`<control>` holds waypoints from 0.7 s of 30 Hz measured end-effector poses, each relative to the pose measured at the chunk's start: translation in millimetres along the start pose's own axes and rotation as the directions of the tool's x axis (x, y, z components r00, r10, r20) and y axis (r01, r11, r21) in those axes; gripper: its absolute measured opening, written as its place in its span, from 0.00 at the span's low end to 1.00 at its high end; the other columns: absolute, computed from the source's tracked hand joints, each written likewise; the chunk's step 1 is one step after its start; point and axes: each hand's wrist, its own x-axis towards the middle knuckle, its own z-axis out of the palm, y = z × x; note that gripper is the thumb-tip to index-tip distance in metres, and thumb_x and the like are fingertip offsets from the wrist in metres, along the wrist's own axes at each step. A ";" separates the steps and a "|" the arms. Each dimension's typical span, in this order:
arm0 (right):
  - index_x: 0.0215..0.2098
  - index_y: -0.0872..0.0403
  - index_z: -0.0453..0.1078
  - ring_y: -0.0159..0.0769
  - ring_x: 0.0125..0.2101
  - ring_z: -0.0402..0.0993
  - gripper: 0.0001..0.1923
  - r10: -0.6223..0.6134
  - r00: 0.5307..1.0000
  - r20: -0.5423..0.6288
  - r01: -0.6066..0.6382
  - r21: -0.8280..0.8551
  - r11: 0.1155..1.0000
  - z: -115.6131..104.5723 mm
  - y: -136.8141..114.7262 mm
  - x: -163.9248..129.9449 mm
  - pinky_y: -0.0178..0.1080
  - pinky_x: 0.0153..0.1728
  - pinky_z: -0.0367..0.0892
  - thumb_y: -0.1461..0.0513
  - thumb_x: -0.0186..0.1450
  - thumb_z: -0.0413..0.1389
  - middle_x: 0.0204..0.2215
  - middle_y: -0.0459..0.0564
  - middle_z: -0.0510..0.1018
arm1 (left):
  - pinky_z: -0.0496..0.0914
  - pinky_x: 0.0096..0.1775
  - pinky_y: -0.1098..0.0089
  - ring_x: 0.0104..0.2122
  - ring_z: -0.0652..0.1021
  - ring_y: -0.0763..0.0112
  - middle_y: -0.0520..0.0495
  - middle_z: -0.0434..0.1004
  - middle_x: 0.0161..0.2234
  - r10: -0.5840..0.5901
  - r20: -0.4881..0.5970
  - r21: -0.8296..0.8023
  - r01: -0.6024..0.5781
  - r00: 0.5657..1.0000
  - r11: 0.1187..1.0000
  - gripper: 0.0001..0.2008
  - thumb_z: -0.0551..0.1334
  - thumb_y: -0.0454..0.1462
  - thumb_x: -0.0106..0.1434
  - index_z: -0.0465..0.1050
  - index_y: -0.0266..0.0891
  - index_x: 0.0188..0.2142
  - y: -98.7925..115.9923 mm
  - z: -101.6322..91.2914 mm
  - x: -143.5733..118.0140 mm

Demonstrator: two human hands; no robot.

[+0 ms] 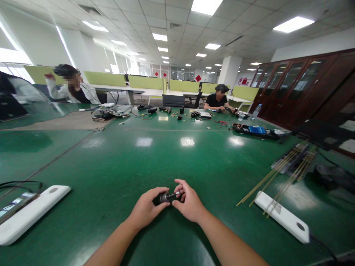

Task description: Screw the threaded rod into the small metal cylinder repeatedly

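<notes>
- Head view looks down over a wide green table [116, 162] that fills most of the scene, with two bare forearms reaching in from the near edge.
- Dark wooden cabinets [299, 88] with glass doors stand along the far right wall.
- Two other people sit at the far side: one in a white top [73, 88] at far left, one in a black top [219, 99] at far centre, with small parts and cables scattered on the table before them.
- Near left, a long white block [30, 214] lies flat with a phone-like device [16, 203] and a black cable beside it.
- Near right, a second white block [283, 216] lies under the near ends of a bundle of thin yellow rods [280, 173], which run away toward the far right.
- Left hand [145, 208] is curled nearly closed, its thumb and fingers wrapped around the dark end of a small cylindrical part [168, 196].
- Right hand [188, 203] is partly closed, its fingertips pinching the metallic right end of the same part, with the other fingers loosely bent.
- That small cylindrical part sits between the two hands, held just above the table in the near centre, lying roughly left to right; its finer detail is too small to tell.
</notes>
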 end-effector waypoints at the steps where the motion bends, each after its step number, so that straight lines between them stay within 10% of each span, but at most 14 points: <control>1: 0.62 0.47 0.59 0.33 0.36 0.71 0.38 0.004 1.000 0.005 -0.004 -0.009 1.000 0.2 0.1 0.0 0.36 0.34 0.66 0.69 0.55 0.62 0.42 0.47 0.73 | 0.68 0.54 0.62 0.50 0.76 0.62 0.48 0.76 0.50 -0.027 -0.010 -0.011 0.027 1.000 1.000 0.20 0.68 0.39 0.62 0.71 0.47 0.53 -2.3 0.3 -1.4; 21: 0.46 0.50 0.72 0.36 0.37 0.72 0.17 -0.042 0.999 0.029 0.045 -0.129 0.991 -3.1 -19.3 -2.3 0.36 0.35 0.64 0.68 0.59 0.60 0.40 0.48 0.74 | 0.72 0.49 0.64 0.44 0.79 0.61 0.47 0.80 0.43 -0.076 -0.045 -0.054 0.073 0.996 0.996 0.15 0.69 0.41 0.60 0.76 0.45 0.47 2.3 -1.9 -3.3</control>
